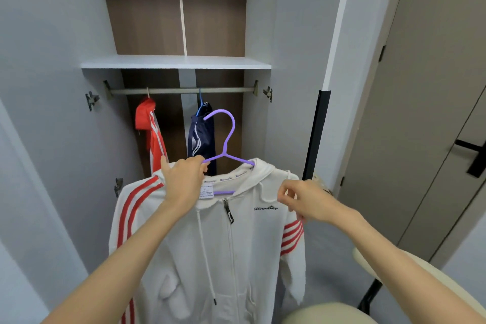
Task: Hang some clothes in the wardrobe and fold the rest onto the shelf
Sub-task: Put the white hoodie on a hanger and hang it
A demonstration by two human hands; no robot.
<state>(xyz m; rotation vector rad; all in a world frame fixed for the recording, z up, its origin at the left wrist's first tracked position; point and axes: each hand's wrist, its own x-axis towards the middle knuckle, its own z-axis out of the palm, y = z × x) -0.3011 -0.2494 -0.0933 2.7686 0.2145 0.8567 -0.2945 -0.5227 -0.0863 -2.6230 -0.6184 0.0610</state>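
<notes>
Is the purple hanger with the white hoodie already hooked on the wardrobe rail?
No: the purple hanger is held up below the rail, its hook free in the air, with the left hand gripping it.

Pale grey walls (39, 34) flank a beige door (434, 87) with black handle (470, 155).

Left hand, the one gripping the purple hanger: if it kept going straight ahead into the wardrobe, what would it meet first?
Probably the navy garment hanging on the rail, directly beyond the left hand; depth is unclear.
</notes>
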